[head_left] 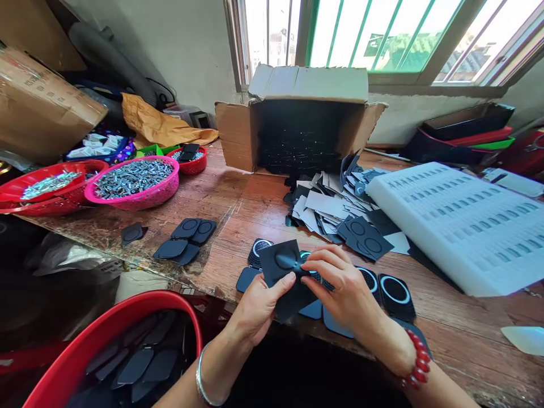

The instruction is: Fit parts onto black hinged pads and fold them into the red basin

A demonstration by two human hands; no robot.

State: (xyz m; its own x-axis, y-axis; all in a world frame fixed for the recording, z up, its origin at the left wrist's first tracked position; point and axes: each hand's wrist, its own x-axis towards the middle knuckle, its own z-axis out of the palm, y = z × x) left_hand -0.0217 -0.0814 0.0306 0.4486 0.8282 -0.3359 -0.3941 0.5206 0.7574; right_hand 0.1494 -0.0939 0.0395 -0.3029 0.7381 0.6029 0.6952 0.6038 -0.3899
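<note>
Head view: a wooden table (244, 209) fills most of the scene, below a barred window (429, 56). At the table's back, a carton (308, 84) lies with its mouth facing the person, its inside dark. On the right, a white foam tray (429, 258) slants up over part of a pile, its slots in rows. At lower left, beside the table, stands a red tub (147, 299) holding dark flat pieces. A pink basket (140, 198) of small metal parts sits at the table's left, just beside a red basket (53, 208) with more metal parts. Near the carton's mouth is the loose pile (323, 204) of black and pale sheets.

Both hands are over the table's near edge. The left hand (257, 309) grips a black sheet (278, 258) between thumb and fingers, holding it tilted above the table. The right hand (344, 283) pinches the sheet's right edge with its fingertips. The sheet shows a dark ring. Below and behind it runs a row of black cases (395, 297), several with white rings. Smallest are a red bead bracelet (419, 362) on the right wrist and a silver bangle (199, 377) on the left.
</note>
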